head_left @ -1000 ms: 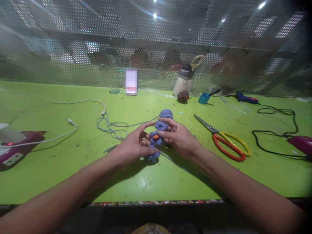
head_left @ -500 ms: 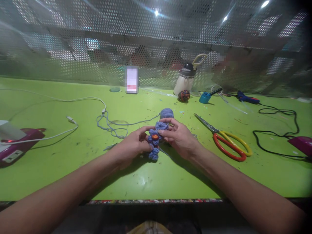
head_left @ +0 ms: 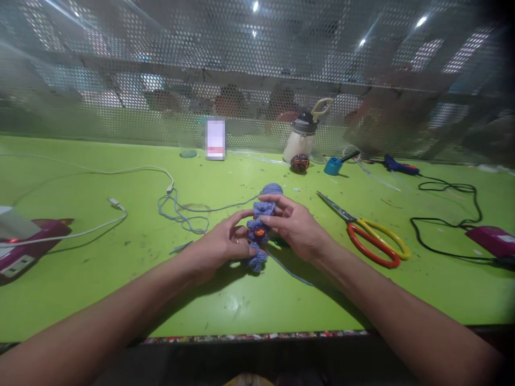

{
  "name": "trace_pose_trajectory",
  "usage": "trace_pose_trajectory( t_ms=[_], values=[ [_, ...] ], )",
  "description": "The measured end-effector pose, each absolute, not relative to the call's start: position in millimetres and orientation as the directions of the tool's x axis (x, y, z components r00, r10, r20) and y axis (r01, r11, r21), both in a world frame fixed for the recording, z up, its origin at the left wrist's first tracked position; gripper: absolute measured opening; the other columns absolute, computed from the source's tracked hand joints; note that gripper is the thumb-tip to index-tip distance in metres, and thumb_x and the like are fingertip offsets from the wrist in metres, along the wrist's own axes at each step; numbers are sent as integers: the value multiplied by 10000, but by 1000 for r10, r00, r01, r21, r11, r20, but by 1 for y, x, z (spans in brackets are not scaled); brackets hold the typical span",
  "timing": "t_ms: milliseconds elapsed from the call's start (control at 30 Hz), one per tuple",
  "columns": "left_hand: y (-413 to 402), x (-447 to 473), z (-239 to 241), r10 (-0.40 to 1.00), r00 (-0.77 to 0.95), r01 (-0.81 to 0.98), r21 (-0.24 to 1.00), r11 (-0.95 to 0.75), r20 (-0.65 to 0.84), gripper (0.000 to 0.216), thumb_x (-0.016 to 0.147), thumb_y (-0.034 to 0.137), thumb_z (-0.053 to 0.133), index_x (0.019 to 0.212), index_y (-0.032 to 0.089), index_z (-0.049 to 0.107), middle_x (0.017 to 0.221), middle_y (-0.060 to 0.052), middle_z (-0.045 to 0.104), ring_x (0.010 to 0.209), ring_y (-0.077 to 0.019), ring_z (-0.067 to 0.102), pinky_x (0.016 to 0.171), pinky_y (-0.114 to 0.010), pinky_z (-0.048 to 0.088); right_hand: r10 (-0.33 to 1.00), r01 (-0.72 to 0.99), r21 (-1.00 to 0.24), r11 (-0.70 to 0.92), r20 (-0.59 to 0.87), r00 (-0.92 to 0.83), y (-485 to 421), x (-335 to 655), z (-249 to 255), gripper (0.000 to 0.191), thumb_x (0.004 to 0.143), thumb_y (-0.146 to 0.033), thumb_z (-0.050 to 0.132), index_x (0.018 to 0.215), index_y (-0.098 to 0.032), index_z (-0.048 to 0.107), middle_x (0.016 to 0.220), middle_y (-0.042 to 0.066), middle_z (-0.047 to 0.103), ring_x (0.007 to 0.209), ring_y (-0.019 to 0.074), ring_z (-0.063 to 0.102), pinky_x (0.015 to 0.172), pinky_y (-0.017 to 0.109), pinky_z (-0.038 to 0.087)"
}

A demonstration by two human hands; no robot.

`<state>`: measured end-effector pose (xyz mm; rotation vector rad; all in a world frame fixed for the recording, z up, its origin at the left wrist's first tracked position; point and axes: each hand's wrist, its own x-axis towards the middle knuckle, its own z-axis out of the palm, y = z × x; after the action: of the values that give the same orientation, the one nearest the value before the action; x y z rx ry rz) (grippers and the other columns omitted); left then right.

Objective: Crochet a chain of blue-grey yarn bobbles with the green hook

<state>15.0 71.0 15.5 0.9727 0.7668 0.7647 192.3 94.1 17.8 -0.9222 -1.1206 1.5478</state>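
Note:
Between my hands, a little above the green table (head_left: 225, 305), is a blue-purple crocheted piece (head_left: 257, 229) with petal-like lobes and an orange centre. My left hand (head_left: 223, 241) pinches its lower left side between thumb and fingers. On its upper right, my right hand (head_left: 295, 225) grips it with thumb and fingertips. A strand of matching yarn (head_left: 295, 274) trails from it under my right wrist. Just behind my hands lies a ball of blue-purple yarn (head_left: 272, 188), its strand looping off to the left.
Red-and-yellow-handled scissors (head_left: 374, 241) lie at right. Farther back are a bottle (head_left: 300, 140), a dark multicoloured yarn ball (head_left: 300, 163), a teal pot (head_left: 333, 166), a glue gun (head_left: 400, 165) and a phone (head_left: 215, 139). Purple power strips (head_left: 38, 244) with cables flank both sides.
The crocheted piece has turned slightly in my fingers, its orange centre now farther right and lower. More of the trailing strand shows. The view has shifted a little.

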Motion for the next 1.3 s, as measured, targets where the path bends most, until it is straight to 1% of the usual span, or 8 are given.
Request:
trace_pose_trajectory(
  t_ms=[167, 267, 400, 533, 667, 933, 1100, 1300],
  values=[
    [74, 15, 15, 849, 478, -219, 905, 364, -226, 398, 807, 341, 714, 1155, 187, 598, 989, -102, 692, 848, -199, 658, 823, -354, 470, 969, -210, -976, -60, -6, -247, 91, 191, 20, 411, 629, -135, 805, 1008, -219, 669, 912, 23, 717, 829, 158, 640, 831, 353, 505],
    [77, 16, 17, 884, 436, -239, 926, 293, -168, 316, 845, 424, 660, 1013, 158, 691, 1004, -111, 701, 906, -192, 634, 841, -313, 467, 971, -197, -980, -20, 28, -236, 89, 187, 22, 407, 632, -148, 805, 1011, -228, 676, 913, 15, 716, 851, 165, 637, 839, 365, 504],
    [82, 18, 21, 902, 428, -284, 940, 191, -54, 257, 820, 376, 706, 927, 145, 735, 1000, -114, 711, 926, -191, 619, 847, -300, 464, 966, -199, -980, 7, 59, -254, 86, 182, 25, 428, 644, -161, 803, 1047, -235, 676, 960, 18, 713, 879, 160, 634, 841, 348, 506],
    [88, 16, 17, 905, 416, -308, 922, 236, -92, 247, 748, 279, 788, 934, 128, 731, 880, -92, 701, 749, -137, 603, 728, -268, 465, 957, -209, -977, 41, 98, -273, 86, 182, 25, 475, 657, -135, 771, 1106, -256, 673, 1005, 16, 703, 931, 162, 622, 847, 329, 492],
    [90, 14, 13, 887, 452, -323, 910, 261, -93, 294, 768, 293, 768, 1004, 131, 700, 905, -112, 703, 741, -149, 635, 677, -260, 467, 930, -245, -970, -2, 88, -357, 89, 186, 25, 530, 646, -116, 734, 1153, -259, 676, 1030, 31, 699, 971, 187, 608, 837, 333, 479],
    [87, 16, 19, 885, 458, -337, 907, 253, -77, 287, 786, 329, 737, 985, 128, 691, 890, -128, 717, 724, -191, 674, 681, -304, 509, 914, -237, -969, -75, 28, -404, 94, 188, 26, 376, 736, -228, 727, 1111, -266, 711, 1065, 43, 686, 961, 208, 614, 822, 353, 488],
    [88, 15, 18, 905, 411, -292, 923, 249, -114, 338, 785, 320, 750, 1054, 132, 671, 881, -129, 711, 669, -174, 661, 713, -356, 536, 932, -207, -974, -91, -10, -363, 94, 190, 26, 478, 719, -208, 772, 1178, -299, 672, 1031, 22, 674, 901, 162, 611, 810, 310, 491],
    [87, 12, 21, 923, 368, -278, 935, 221, -109, 322, 771, 295, 768, 1040, 136, 690, 939, -142, 722, 718, -167, 664, 659, -287, 535, 935, -113, -990, -79, -35, -353, 98, 196, 26, 207, 654, -305, 838, 715, -152, 712, 724, 31, 663, 658, 130, 593, 711, 315, 490]
  ],
)
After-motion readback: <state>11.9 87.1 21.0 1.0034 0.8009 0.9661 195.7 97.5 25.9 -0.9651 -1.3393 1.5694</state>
